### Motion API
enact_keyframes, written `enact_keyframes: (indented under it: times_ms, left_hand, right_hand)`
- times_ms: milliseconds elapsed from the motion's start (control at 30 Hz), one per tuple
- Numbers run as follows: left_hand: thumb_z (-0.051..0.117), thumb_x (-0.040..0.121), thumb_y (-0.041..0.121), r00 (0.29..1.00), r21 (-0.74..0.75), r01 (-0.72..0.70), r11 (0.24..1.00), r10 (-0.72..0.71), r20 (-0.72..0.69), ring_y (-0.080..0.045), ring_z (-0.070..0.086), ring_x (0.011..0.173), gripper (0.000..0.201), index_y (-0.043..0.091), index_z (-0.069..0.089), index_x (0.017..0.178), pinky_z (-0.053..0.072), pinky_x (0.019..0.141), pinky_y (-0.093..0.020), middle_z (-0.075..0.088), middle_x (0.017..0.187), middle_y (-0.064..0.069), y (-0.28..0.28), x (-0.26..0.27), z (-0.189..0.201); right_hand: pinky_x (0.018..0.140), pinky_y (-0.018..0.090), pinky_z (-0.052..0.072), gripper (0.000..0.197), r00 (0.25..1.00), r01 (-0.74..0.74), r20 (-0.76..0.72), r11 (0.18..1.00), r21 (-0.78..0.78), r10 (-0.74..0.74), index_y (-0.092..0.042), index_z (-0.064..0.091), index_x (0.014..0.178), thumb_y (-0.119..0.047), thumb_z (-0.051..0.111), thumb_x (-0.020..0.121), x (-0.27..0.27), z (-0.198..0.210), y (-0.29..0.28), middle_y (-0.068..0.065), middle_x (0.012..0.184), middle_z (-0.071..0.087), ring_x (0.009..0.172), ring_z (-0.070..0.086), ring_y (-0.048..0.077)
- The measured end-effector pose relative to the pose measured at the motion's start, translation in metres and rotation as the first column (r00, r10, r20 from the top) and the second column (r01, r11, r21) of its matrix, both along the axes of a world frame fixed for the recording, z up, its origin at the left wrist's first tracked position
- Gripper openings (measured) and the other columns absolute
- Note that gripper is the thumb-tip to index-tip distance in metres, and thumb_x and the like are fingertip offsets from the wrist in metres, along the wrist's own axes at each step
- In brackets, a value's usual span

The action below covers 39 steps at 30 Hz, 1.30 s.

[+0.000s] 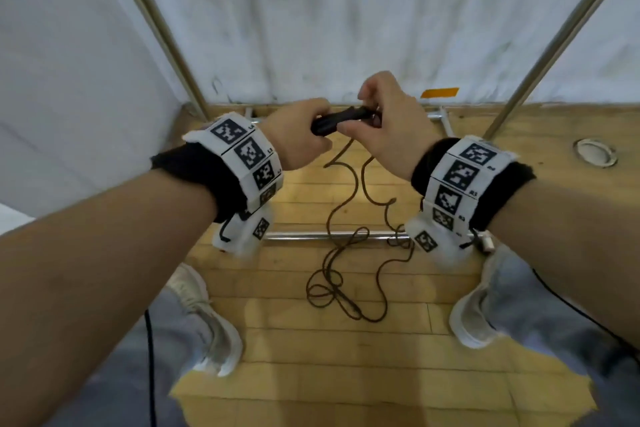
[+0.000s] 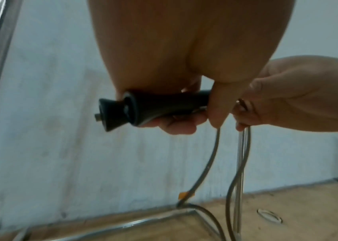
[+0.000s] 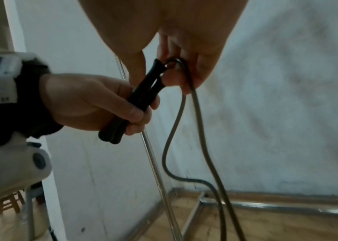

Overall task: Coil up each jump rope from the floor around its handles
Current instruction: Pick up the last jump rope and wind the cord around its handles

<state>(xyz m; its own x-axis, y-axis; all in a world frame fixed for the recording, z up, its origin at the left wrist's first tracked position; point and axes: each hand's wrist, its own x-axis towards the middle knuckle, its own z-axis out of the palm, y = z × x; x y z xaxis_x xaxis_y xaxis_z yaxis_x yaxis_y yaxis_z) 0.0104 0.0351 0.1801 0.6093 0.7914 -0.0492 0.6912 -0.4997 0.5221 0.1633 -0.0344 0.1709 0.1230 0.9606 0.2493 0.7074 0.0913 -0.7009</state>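
Jump rope [image 1: 349,218] brown w/ 2 black handles [image 1: 337,121]; L hand [image 1: 298,135] grips handles, R hand [image 1: 388,125] pinches cord.

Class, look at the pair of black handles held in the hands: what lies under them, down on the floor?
Under the handles the rope hangs in two strands to loose loops on the wooden floor, crossing a metal bar. The wrist bands cover the bar's ends.

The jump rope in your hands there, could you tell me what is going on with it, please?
A person is starting to coil it. The left hand grips the two black handles held together, while the right hand pinches the rope where it leaves the handles. No turns show around the handles yet, and most of the rope lies in loose loops on the wooden floor.
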Motion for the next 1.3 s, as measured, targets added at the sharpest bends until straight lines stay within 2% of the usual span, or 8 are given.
enact_keyframes:
  times_ms: [133,267,400,600,733,867,1067,1300]
  left_hand:
    - [0.061,0.085,0.013,0.996,0.139,0.087,0.986,-0.091,0.023,-0.016,0.051,0.083,0.025,0.019,0.055,0.108,0.035,0.07,-0.025,0.055,0.089,0.006,-0.019,-0.005,0.045]
    - [0.067,0.081,0.014,0.99,0.249,0.033,0.968,-0.065,0.122,-0.011,0.048,0.074,0.024,0.025,0.051,0.097,0.031,0.057,-0.007,0.05,0.079,0.014,-0.031,-0.01,0.085]
    - [0.075,0.078,0.028,0.981,0.218,-0.052,0.975,0.008,0.196,-0.002,0.048,0.059,0.024,0.024,0.052,0.087,0.032,0.049,-0.005,0.051,0.071,0.012,-0.033,-0.016,0.106]
    - [0.072,0.067,0.055,0.956,-0.171,-0.067,0.983,0.112,0.272,-0.003,0.064,0.057,0.04,0.023,0.064,0.09,0.047,0.053,-0.014,0.07,0.065,0.002,-0.027,-0.022,0.078]
    - [0.069,0.075,0.049,0.953,-0.257,-0.056,0.965,0.128,0.274,-0.009,0.066,0.068,0.029,0.025,0.064,0.092,0.054,0.061,-0.02,0.068,0.067,0.004,-0.013,-0.028,0.068]
    - [0.074,0.079,0.036,0.939,-0.198,-0.072,0.978,0.133,0.317,-0.008,0.064,0.061,0.02,0.025,0.064,0.092,0.052,0.052,-0.018,0.067,0.065,0.004,-0.007,-0.026,0.066]
    - [0.056,0.087,0.055,0.936,0.134,-0.194,0.972,0.142,0.323,-0.009,0.05,0.054,0.041,0.015,0.06,0.081,0.039,0.052,-0.022,0.057,0.065,0.001,-0.022,-0.002,0.067]
    - [0.044,0.097,0.047,0.959,0.094,-0.082,0.992,0.052,0.28,-0.001,0.047,0.043,0.037,0.021,0.054,0.073,0.039,0.049,-0.014,0.055,0.057,0.006,-0.034,0.012,0.078]
  right_hand:
    - [0.073,0.013,0.033,0.03,1.0,-0.002,-0.015,0.996,0.089,0.003,-0.014,0.05,0.116,-0.034,0.048,0.095,-0.005,0.042,-0.011,-0.005,0.1,0.043,0.081,0.044,0.005]
    - [0.071,0.027,0.046,0.039,0.961,-0.064,-0.267,0.998,0.006,0.063,-0.015,0.058,0.094,-0.047,0.036,0.097,-0.01,0.081,-0.02,-0.006,0.06,0.061,0.062,0.057,0.011]
    - [0.064,0.039,0.056,0.039,0.893,-0.091,-0.443,0.996,-0.013,0.076,-0.013,0.052,0.076,-0.047,0.044,0.094,-0.013,0.109,-0.02,-0.008,0.043,0.042,0.038,0.044,0.012]
    - [0.041,0.016,0.041,0.028,0.95,0.076,-0.306,0.997,0.025,-0.065,-0.017,0.051,0.074,-0.038,0.052,0.093,-0.006,0.105,-0.005,-0.004,0.057,0.045,0.044,0.046,0.008]
    - [0.055,0.026,0.04,0.03,0.95,0.111,-0.297,0.993,0.036,-0.095,-0.014,0.049,0.077,-0.038,0.046,0.095,-0.007,0.093,0.004,-0.002,0.064,0.045,0.052,0.043,0.014]
    - [0.06,0.031,0.039,0.03,0.946,0.119,-0.303,0.993,0.002,-0.113,-0.019,0.043,0.075,-0.039,0.041,0.097,-0.005,0.095,0.013,-0.004,0.068,0.042,0.063,0.044,0.015]
    - [0.05,0.025,0.034,0.034,0.923,0.222,-0.329,0.974,0.036,-0.198,-0.023,0.039,0.067,-0.04,0.044,0.095,0.003,0.1,0.012,-0.009,0.059,0.035,0.049,0.035,0.009]
    - [0.053,0.028,0.034,0.032,0.902,0.258,-0.363,0.966,0.024,-0.232,-0.021,0.039,0.07,-0.04,0.041,0.096,0.019,0.102,-0.003,-0.005,0.062,0.037,0.053,0.035,0.013]
